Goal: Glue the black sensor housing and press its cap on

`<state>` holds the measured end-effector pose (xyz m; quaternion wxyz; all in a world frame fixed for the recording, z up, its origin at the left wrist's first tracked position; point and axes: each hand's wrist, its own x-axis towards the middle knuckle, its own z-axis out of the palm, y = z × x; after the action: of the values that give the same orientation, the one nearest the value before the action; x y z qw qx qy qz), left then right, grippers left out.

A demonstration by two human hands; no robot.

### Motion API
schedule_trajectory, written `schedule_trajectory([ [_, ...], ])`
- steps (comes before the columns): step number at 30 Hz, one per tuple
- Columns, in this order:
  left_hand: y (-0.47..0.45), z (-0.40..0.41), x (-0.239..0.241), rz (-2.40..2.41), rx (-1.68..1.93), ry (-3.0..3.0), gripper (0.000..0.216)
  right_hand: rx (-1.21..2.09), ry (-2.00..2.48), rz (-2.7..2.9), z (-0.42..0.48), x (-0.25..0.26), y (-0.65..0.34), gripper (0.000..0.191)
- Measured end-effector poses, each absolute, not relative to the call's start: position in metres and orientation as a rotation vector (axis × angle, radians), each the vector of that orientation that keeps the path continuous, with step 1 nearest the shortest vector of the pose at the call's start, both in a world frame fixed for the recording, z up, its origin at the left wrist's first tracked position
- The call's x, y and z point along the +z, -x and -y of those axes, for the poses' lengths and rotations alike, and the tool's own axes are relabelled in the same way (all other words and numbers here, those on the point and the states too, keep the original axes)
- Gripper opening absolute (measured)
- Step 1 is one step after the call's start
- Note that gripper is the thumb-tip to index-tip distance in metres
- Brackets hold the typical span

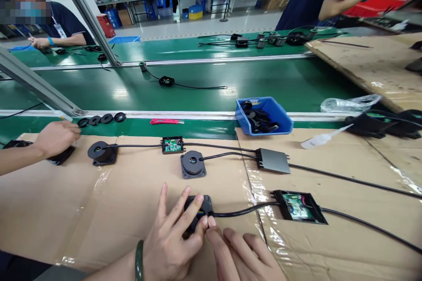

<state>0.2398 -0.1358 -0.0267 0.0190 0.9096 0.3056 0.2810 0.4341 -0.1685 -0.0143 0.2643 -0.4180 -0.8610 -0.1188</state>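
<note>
A black square-flanged housing (207, 203) lies on the cardboard, partly covered by my left hand (176, 228). The left thumb and middle fingers grip it while the index and little fingers stretch out. Beside it, my right hand (242, 254) is closed in a pinch at the housing's lower right corner, just below the cable entry; whatever is between those fingertips is hidden. A black cable (245, 211) runs from the housing to an open black box with a green circuit board (298, 206). Farther back are a similar round-topped housing (193, 164) and a grey-lidded box (273, 160).
Another person's hand (59, 138) reaches in at left, near a third housing (102, 153). Several black rings (107, 118), a red utility knife (166, 121), a blue bin (263, 116) of black parts and a white dropper bottle (318, 140) lie along the back.
</note>
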Motion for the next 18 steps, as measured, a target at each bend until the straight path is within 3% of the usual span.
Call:
schedule_trajectory([
  [8, -0.203, 0.115, -0.010, -0.892, 0.729, -2.250, 0.093, -0.548, 1.085, 2.323, 0.165, -0.014, -0.412, 0.040],
  [13, -0.200, 0.111, -0.012, -1.034, 0.896, -2.444, 0.079, -0.607, 1.019, 2.273, 0.164, -0.033, -0.404, 0.038],
  [18, -0.218, 0.120, -0.025, -0.541, 0.550, -3.046, 0.064, -0.674, 0.941, 2.374, 0.158, -0.056, -0.412, 0.019],
])
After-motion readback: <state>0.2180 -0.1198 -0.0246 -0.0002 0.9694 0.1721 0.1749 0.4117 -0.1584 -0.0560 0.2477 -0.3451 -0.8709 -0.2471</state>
